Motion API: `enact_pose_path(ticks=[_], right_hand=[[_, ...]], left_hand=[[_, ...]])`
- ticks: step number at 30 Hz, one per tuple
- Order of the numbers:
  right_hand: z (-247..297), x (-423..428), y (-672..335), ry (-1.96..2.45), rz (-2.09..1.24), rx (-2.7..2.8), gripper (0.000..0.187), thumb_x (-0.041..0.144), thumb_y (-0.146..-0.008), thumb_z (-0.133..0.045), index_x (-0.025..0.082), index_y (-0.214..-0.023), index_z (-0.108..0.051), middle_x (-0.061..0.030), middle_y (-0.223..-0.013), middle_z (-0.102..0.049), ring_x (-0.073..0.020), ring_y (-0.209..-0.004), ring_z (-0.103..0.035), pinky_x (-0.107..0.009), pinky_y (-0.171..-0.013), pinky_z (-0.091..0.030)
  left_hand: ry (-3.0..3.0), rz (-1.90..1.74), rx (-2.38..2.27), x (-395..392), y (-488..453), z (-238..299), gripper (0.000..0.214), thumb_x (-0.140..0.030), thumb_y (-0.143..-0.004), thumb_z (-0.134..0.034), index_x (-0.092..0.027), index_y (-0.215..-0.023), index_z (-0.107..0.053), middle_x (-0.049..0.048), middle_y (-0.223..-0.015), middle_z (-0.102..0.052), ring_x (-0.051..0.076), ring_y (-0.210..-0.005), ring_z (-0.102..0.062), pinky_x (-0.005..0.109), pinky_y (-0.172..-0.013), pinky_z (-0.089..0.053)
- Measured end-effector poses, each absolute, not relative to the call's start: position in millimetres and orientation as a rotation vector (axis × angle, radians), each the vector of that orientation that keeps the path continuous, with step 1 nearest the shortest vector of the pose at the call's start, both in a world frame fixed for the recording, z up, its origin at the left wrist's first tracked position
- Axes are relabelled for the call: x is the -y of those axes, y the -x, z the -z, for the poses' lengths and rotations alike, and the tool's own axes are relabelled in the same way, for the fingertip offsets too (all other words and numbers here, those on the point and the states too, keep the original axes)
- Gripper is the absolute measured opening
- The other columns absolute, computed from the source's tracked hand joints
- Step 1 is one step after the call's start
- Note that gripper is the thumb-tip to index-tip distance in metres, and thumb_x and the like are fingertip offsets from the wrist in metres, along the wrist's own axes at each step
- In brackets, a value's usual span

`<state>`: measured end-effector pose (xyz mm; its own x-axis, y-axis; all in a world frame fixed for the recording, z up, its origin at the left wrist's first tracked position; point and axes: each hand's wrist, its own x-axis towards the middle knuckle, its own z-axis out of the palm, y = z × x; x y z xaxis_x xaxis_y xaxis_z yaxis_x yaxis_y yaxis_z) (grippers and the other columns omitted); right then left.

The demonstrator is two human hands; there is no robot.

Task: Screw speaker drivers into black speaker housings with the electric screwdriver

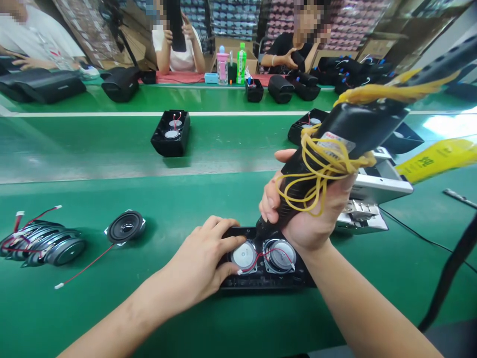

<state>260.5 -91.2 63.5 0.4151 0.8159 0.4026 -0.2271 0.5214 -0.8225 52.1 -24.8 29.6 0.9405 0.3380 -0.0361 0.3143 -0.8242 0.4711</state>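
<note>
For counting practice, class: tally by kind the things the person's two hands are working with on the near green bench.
Black housing: 1
Speaker drivers in it: 2
Electric screwdriver, in right hand: 1
Total: 4

Bare all the way up: left hand (201,253) and right hand (309,221) on slim, uncovered forearms (122,318) reaching the lower edge. Long, slender fingers (219,226); knuckles faintly creased.
</note>
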Motion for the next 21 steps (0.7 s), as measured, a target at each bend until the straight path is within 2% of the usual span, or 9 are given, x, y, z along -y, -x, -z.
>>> enact_pose_path(ticks=[5,10,14,18,21], right_hand=[[-57.3,88.2,-262.0,0.797,-0.711,0.962,0.070,0.088,-0.089,-0.062,0.027,-0.123,-0.066,0.0050,-0.064,-0.059,-0.0166,-0.039,-0.050,-0.031,-0.035,-0.043],[-51.0,86.0,-261.5,0.770,-0.709,0.947,0.063,0.083,-0.095,-0.057,0.028,-0.124,-0.070,0.0035,-0.067,-0.059,-0.0149,-0.041,-0.049,-0.029,-0.036,-0.042],[-47.9,86.8,-259.3,0.762,-0.745,0.961,0.069,0.087,-0.091,-0.060,0.028,-0.126,-0.068,0.0034,-0.066,-0.058,-0.0152,-0.041,-0.047,-0.029,-0.036,-0.040],[-46.9,90.6,-253.2,0.736,-0.781,0.986,0.062,0.082,-0.095,-0.059,0.025,-0.119,-0.066,0.0039,-0.065,-0.056,-0.0140,-0.040,-0.047,-0.028,-0.037,-0.040],[-46.5,92.9,-249.6,0.739,-0.859,0.986,0.063,0.083,-0.092,-0.063,0.026,-0.117,-0.065,0.0030,-0.068,-0.057,-0.0126,-0.041,-0.045,-0.025,-0.034,-0.037]], left_hand=[[-2.593,-0.056,-0.475,25.8,-53.2,-30.2,0.042,-0.024,-0.099,-0.080,-0.029,-0.140,-0.072,0.0079,-0.155,-0.060,0.033,-0.137,-0.055,0.059,-0.110,-0.059],[-2.592,-0.060,-0.481,26.2,-54.1,-30.0,0.044,-0.022,-0.098,-0.080,-0.030,-0.141,-0.072,0.0074,-0.155,-0.060,0.032,-0.136,-0.056,0.059,-0.110,-0.060],[-2.595,-0.072,-0.471,25.4,-54.0,-29.4,0.042,-0.020,-0.099,-0.078,-0.030,-0.139,-0.073,0.0081,-0.154,-0.061,0.032,-0.136,-0.056,0.059,-0.110,-0.060],[-2.615,-0.067,-0.466,24.4,-53.4,-29.3,0.040,-0.023,-0.100,-0.077,-0.030,-0.139,-0.072,0.0099,-0.156,-0.059,0.035,-0.139,-0.056,0.061,-0.112,-0.059],[-2.632,-0.041,-0.469,24.2,-53.3,-29.3,0.041,-0.020,-0.098,-0.077,-0.031,-0.137,-0.073,0.0096,-0.153,-0.060,0.035,-0.138,-0.056,0.060,-0.110,-0.059]])
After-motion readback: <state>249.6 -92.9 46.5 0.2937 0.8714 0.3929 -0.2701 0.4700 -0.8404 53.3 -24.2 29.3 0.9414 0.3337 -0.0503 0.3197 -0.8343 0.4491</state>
